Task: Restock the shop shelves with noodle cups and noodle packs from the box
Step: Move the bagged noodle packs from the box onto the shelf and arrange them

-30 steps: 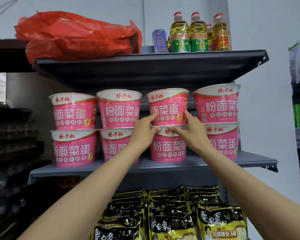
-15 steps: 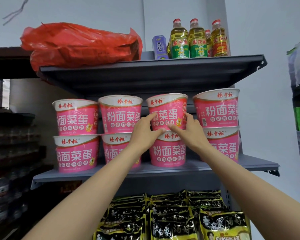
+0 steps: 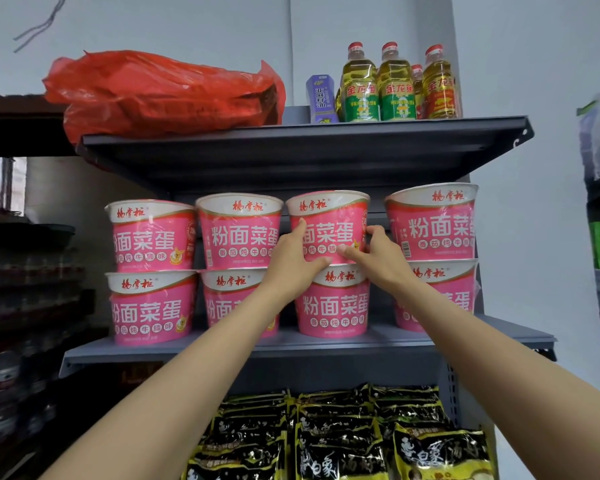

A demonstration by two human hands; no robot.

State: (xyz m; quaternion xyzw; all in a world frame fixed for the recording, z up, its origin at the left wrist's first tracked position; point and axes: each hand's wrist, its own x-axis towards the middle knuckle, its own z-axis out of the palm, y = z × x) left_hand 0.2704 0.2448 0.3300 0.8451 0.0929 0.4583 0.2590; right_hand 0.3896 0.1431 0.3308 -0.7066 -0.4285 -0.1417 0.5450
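The noodle cup (image 3: 328, 226) that is handled now is seen at the centre of the frame, third from the left in the upper row, and it is stacked on the lid of a lower cup (image 3: 333, 301) on the middle shelf (image 3: 430, 337). It is held from both sides: the left hand (image 3: 293, 263) is pressed on its left wall with the thumb under the bottom edge, and the right hand (image 3: 378, 258) is pressed on its right wall. So each grip is closed on this same cup, with the fingers wrapped around it.

The cup is judged to be not fully seated yet, because it looks slightly tilted against its neighbours. If it is released in this state, it can be expected to slide off the narrow lid under it and to fall toward the noodle packs (image 3: 336, 441) in the lower centre of the frame.

A second risk is seen at the sides. The upper cup to the left (image 3: 239, 230) is just beside the left hand, and the upper cup at the right (image 3: 432, 221) is near the right hand. If the held cup is pushed sideways, these neighbours can be knocked and the whole upper row can be disturbed.

A hard squeeze is also to be avoided, since the thin wall is probably easily dented.
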